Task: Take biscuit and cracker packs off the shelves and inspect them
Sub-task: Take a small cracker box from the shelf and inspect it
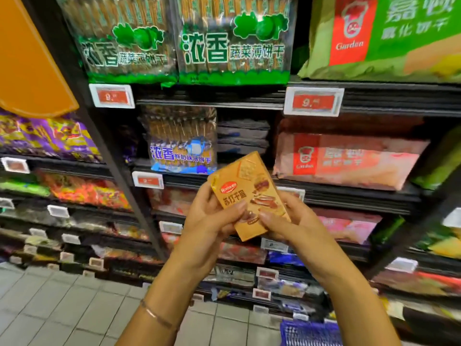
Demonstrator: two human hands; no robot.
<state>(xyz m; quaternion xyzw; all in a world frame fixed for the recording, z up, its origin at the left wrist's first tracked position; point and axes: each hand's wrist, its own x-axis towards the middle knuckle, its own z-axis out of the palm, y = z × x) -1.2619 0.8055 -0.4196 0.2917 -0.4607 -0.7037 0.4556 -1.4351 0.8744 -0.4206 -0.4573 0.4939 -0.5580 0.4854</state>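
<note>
Here, at the centre of the frame, the left hand grips the lower left edge of a small orange-yellow cardboard box of crackers. Its fingers curl behind the box and its thumb lies across the printed front. The right hand holds the lower right corner the same way, thumb on the front and fingers wrapped behind. The box is tilted, its top leaning toward the upper left, with a red oval logo and pictures of layered crackers facing the camera. It is held off the shelves, in front of them. A thin metal bracelet circles the left forearm at the bottom of the frame.

Just behind the box, on the middle shelf, stands a clear pack of thin biscuits with blue lettering. To its right lies a pink-and-red biscuit bag. On the shelf above, two clear packs with green lettering stand side by side, and a large green-and-red bag fills the upper right. Red-and-white price tags are clipped to the shelf edges. A curved orange panel takes the upper left. Pale floor tiles show at lower left and a blue plastic basket at the bottom edge.
</note>
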